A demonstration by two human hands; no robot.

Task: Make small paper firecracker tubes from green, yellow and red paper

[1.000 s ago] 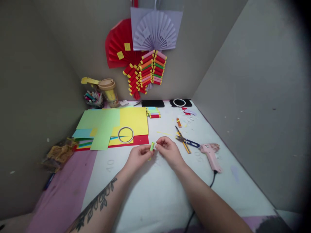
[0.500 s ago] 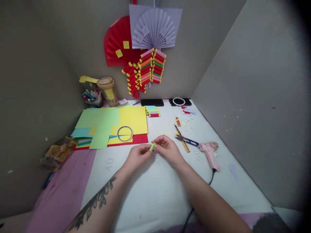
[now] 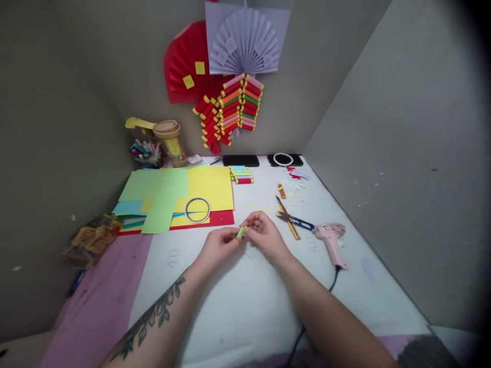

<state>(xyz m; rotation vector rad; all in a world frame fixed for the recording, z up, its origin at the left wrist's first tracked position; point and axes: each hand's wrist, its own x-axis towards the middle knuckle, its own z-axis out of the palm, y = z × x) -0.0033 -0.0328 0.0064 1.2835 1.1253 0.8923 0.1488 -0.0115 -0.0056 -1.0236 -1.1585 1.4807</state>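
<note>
Both hands meet over the middle of the white table. Between the fingertips of my left hand (image 3: 222, 243) is a small light green paper roll (image 3: 240, 232), tilted up to the right. My right hand (image 3: 264, 234) pinches its upper end, where a bit of yellow shows. The fingers partly hide the roll. Farther back lies a small row of finished paper rolls (image 3: 242, 175) in several colours with yellow ends. To the right of my right hand lie thread snips (image 3: 301, 222), crossed over a yellow craft knife (image 3: 293, 227).
Coloured paper sheets (image 3: 209, 186) with a tape roll (image 3: 197, 210) on top lie left. A pink glue gun (image 3: 332, 248) rests right, its cord running toward the front. Phones (image 3: 241, 161), a lidded cup (image 3: 172, 145) and a pen holder (image 3: 146, 153) line the back. Paper fans (image 3: 245, 43) hang on the wall.
Both hands stay in nearly the same place, still gripping the green roll; less of the roll shows between the fingers. The view has shifted very slightly.
</note>
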